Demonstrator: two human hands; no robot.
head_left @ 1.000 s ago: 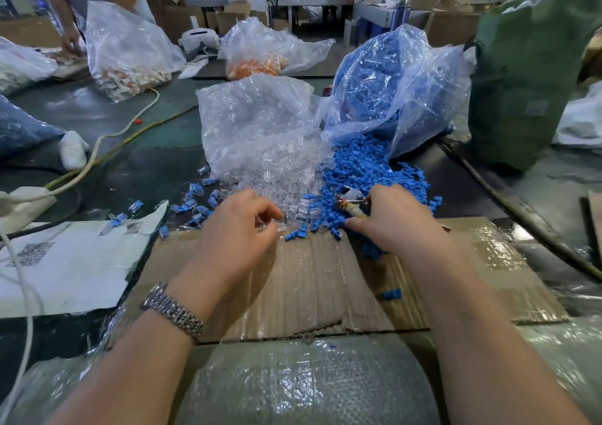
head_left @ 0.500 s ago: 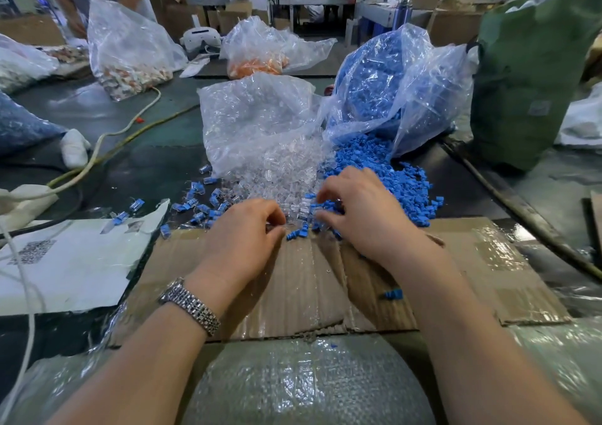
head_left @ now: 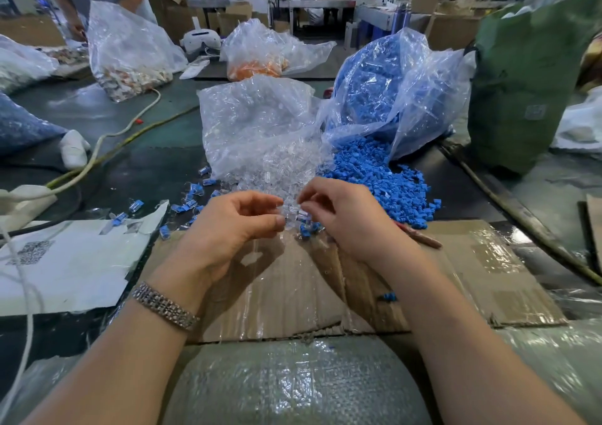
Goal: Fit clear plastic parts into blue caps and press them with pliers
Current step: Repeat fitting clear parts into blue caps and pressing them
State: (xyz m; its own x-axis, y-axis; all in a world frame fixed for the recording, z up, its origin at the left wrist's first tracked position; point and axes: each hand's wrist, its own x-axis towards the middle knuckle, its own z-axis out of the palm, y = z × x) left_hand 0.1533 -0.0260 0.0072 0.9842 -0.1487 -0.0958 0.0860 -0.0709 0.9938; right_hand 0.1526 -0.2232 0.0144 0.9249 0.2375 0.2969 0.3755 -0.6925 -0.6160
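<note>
The clear plastic part sits pinched between my two hands, just above the near edge of the clear heap, its long axis seemingly running left to right; my left hand grips one end and my right hand the other, both closed on it. Blue caps lie directly below it, touching the cardboard sheet, with the blue pile right of the heap. What may be the pliers' handle pokes out behind my right wrist, so that hand is nearer; nothing blocks the caps.
</note>
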